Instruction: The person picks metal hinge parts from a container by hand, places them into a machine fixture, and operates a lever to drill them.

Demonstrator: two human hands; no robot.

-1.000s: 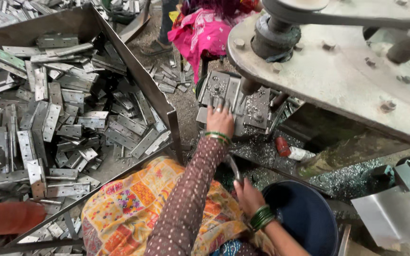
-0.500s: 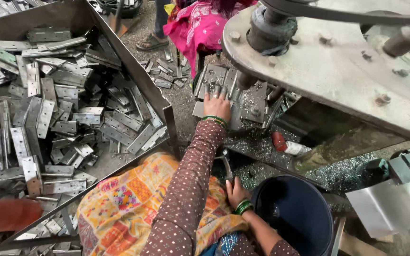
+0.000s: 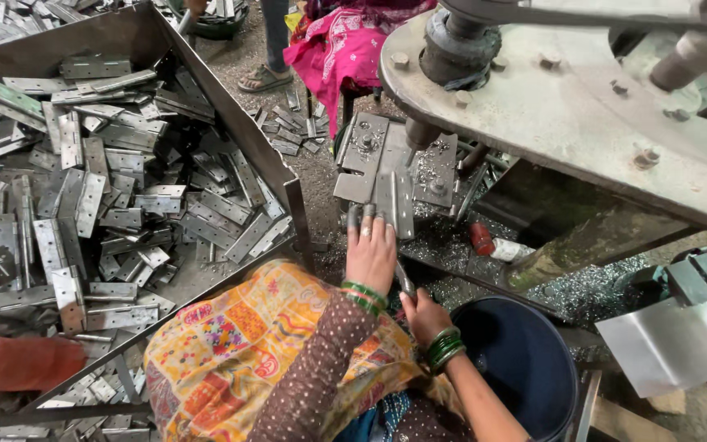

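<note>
- The left hand point(image 3: 370, 254) lies flat, fingers stretched and unclenched, fingertips point(image 3: 367, 214) pressing the near edge of a grey steel hinge plate point(image 3: 392, 173) that sits on the machine's bench under the drill spindle point(image 3: 419, 135).
- The right hand point(image 3: 424, 315) is clenched around a thin dark metal handle point(image 3: 403, 281) — its far end is hidden behind the left wrist.
- Green bangles point(image 3: 443, 348) ring the right wrist, just beside a dark blue round bucket point(image 3: 525, 368).
- A large grey metal tray point(image 3: 231, 106) heaped with flat steel hinges point(image 3: 92, 188) stands at the left.
- The press's pale round plate point(image 3: 583, 106) cuts off the spindle's top — what the bucket holds is hard to make out.
</note>
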